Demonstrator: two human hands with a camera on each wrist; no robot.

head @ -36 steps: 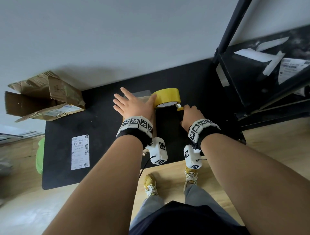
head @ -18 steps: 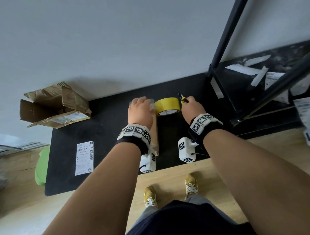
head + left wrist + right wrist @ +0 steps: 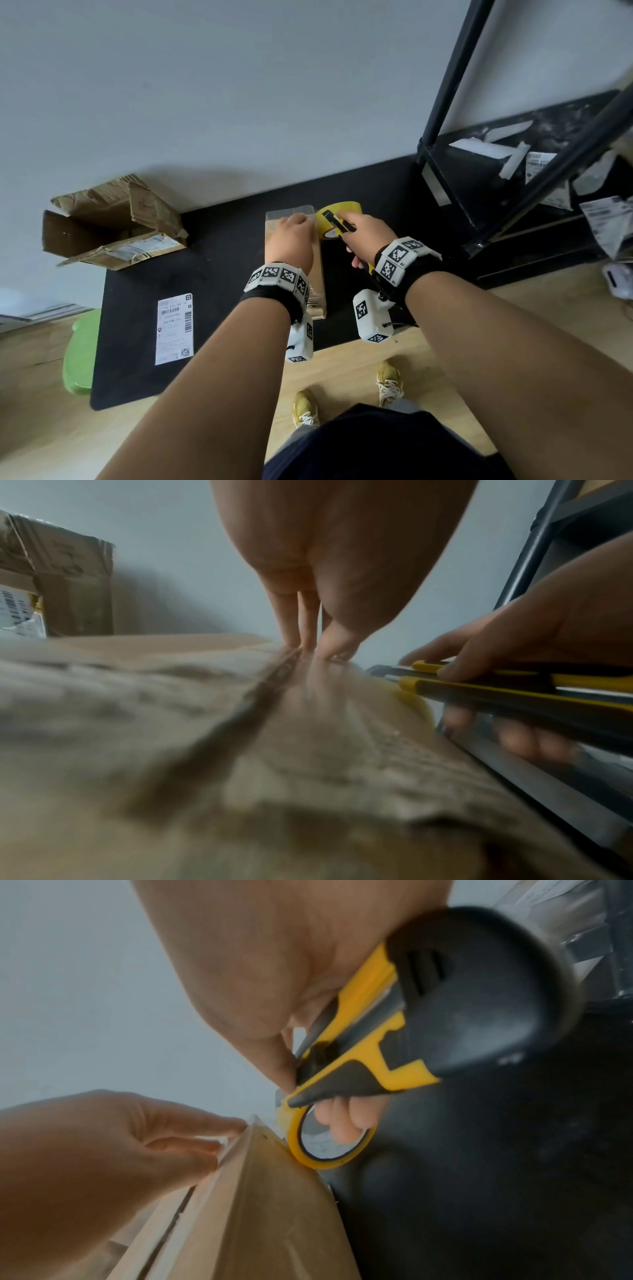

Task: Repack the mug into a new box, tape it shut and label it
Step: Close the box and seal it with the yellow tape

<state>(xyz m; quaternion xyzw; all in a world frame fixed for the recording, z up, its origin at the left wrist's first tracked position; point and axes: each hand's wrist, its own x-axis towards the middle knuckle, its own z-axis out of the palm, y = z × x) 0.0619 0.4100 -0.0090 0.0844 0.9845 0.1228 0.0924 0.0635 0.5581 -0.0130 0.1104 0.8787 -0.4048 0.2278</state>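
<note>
The new cardboard box (image 3: 317, 274) lies closed on the black mat (image 3: 219, 274), with clear tape along its top seam. My left hand (image 3: 291, 236) presses its fingertips (image 3: 301, 631) onto the far end of the box top (image 3: 240, 750). My right hand (image 3: 366, 236) grips a yellow and black utility knife (image 3: 337, 222), whose tip points at the box's far right corner. The knife (image 3: 377, 1047) hovers over the yellow tape roll (image 3: 329, 1161), which lies against the box's right side (image 3: 267, 1204). No mug shows in any view.
A shipping label (image 3: 174, 329) lies on the mat to the left. The torn old box (image 3: 113, 222) sits open at the far left by the wall. A black metal rack (image 3: 479, 171) with paper scraps stands right. A green object (image 3: 80, 353) lies off the mat's left edge.
My left hand went from lying flat with spread fingers to pressing its fingertips at the box's far end. My right hand lifted the knife from beside the tape roll to above it.
</note>
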